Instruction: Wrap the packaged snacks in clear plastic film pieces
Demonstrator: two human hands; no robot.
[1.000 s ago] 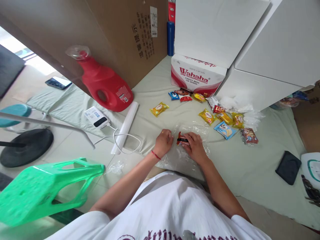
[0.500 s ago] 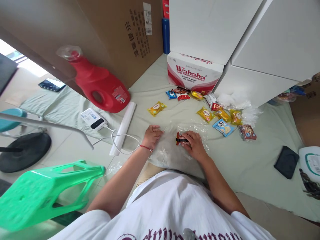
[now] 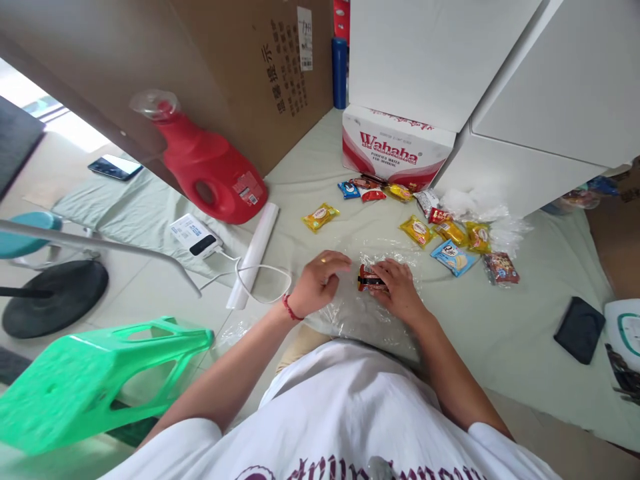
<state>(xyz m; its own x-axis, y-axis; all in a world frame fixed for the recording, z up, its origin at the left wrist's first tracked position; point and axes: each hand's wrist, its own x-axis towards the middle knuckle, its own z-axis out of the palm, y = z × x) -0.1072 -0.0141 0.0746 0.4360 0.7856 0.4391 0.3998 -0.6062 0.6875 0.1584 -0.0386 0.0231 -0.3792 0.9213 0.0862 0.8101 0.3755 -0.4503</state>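
A small brown-red snack packet (image 3: 367,279) with a black band lies on a sheet of clear plastic film (image 3: 345,313) close to my body. My right hand (image 3: 400,290) rests over the packet's right part, its fingers gripping it and hiding that end. Just left of the packet, above the film, is my left hand (image 3: 320,283). Its fingers stretch to the right with the thumb apart, and nothing shows in them. A yellow-wrapped snack (image 3: 321,217) lies beyond the left hand on the pale green cloth (image 3: 290,233).
Several snacks, including a light blue packet (image 3: 454,258), lie ahead and right, near a Wahaba carton (image 3: 395,150). On the left are a red detergent bottle (image 3: 215,177), a white roll (image 3: 253,257), a power bank (image 3: 195,235) with cable and a green stool (image 3: 100,373).
My left hand has moved right and up over the film, toward the packet, and has turned so its fingers point right. My right hand stays on the packet. The view has shifted slightly.
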